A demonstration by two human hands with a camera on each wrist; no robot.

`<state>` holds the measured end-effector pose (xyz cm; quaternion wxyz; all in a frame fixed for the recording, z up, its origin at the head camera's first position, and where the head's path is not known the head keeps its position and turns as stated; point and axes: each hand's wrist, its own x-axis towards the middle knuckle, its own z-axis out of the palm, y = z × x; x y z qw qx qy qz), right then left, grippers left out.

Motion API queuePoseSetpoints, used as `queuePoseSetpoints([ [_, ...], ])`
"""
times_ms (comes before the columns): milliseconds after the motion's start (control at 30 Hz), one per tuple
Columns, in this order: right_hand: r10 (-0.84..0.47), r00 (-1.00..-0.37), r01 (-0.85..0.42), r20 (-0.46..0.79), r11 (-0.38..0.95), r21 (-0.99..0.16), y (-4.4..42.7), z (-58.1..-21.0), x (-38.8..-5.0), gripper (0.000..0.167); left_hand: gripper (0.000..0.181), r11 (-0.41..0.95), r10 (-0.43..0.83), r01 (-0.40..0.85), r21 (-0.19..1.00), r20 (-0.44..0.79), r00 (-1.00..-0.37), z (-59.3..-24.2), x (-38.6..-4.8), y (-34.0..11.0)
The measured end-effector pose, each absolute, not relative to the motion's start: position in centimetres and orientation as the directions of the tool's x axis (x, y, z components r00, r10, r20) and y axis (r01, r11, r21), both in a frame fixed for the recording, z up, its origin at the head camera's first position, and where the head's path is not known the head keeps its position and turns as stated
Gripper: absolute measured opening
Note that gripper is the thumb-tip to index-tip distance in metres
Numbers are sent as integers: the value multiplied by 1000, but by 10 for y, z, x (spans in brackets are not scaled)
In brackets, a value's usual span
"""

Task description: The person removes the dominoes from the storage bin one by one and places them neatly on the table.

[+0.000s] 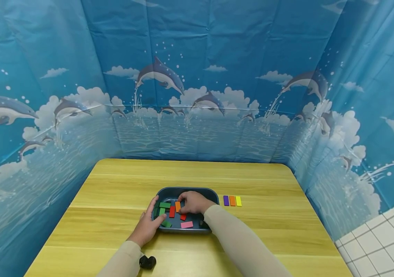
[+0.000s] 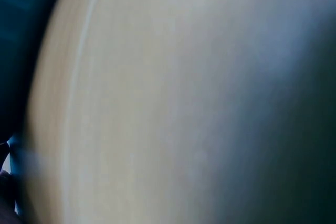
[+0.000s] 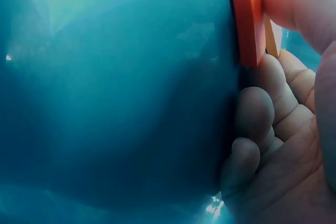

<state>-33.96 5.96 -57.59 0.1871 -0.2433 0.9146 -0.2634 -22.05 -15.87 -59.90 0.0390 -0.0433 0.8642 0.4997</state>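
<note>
In the head view, a dark blue tray (image 1: 190,231) is sitting on the wooden table (image 1: 113,215). The left hand (image 1: 148,225) is resting against the tray's left end, its fingers fairly straight along the outside and its thumb spread wide of them, over the near corner. The right hand (image 1: 195,202) is dipping inside the tray, with thumb and fingertips narrowed at an orange block (image 1: 177,206). A red block (image 1: 172,211) is lying just left of the orange one, and a second red block (image 1: 183,217) is peeking out beneath the hand. Green blocks (image 1: 165,205) are gathering at the left end, overlapping, while a pink block (image 1: 187,224) is lying by the near wall. Outside, right of the tray, purple (image 1: 226,201), orange (image 1: 232,201) and yellow (image 1: 238,201) pieces are standing in a row.

The left wrist view is mostly showing blurred tabletop; from it I cannot tell the left hand's hold.

In the right wrist view, thumb and fingers appear to be pinching the orange block, with the second red block crowding right beside it. The fingers could be catching or knocking that red piece because the gap is so tight, and a loose pinch on the thin edges could be letting the orange one slip.
</note>
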Motion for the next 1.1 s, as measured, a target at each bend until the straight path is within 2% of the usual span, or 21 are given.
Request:
queuePoseSetpoints([
  [400,-537,-813,-316,-226,732,-603,62,-569,-338,35,76,491,-39,-118,863,-114,-993,-600,-222,-158],
  [600,-545,-809,-298,-217,701,-648,61,-562,-337,40,75,494,-39,-121,861,-118,-992,-598,-220,-158],
  [1100,-546,-816,-308,-191,690,-655,66,-561,-337,41,76,499,-42,-122,858,-117,-992,-596,-220,-157],
])
